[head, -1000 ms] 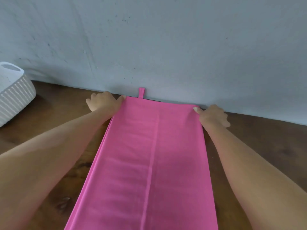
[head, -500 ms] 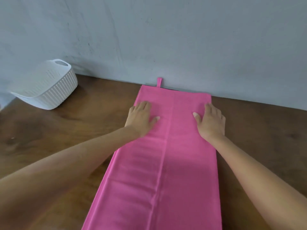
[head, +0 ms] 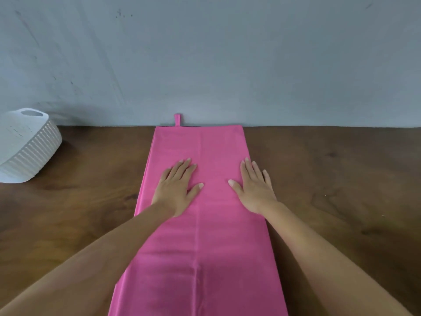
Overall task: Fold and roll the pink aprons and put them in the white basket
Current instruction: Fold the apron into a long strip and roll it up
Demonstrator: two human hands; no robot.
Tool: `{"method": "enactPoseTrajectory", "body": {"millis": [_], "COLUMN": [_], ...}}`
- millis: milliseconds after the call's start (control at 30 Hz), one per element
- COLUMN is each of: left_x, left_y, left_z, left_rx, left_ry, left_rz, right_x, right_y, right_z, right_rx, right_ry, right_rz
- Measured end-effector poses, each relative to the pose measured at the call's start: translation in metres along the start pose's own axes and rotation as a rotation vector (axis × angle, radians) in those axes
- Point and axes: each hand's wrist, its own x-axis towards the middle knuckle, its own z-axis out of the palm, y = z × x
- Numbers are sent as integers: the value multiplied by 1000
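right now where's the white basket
In the head view the white basket sits at the far left edge of the wooden table, against the grey wall, well left of the pink apron.

Matt pink cloth apron (head: 205, 247); glossy wooden table (head: 330, 179); perforated white plastic basket (head: 29, 151).

One camera sits on the person's head; it looks forward and down at the surface (head: 330, 190); it is close, up above the near edge; the left arm (head: 102, 258) and the right arm (head: 330, 258) come in from the bottom corners; the view is wide; the far edge of the surface, where the wall (head: 227, 53) starts, runs across the middle; the pink apron (head: 211, 247) lies straight ahead; the white basket (head: 29, 151) is cut off at the left side.
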Motion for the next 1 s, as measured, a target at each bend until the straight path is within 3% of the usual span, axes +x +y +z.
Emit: {"method": "enactPoseTrajectory", "body": {"millis": [867, 1000], "left_x": [3, 3], "left_y": [-6, -1], "left_z": [2, -3], "left_rx": [-24, 57], "left_ry": [3, 36], "left_rz": [120, 227], "right_x": [-304, -332], "right_y": [-59, -63], "right_z": [83, 95], "right_rx": [-47, 25], "right_ry": [105, 117], "right_rz": [411, 463]}}
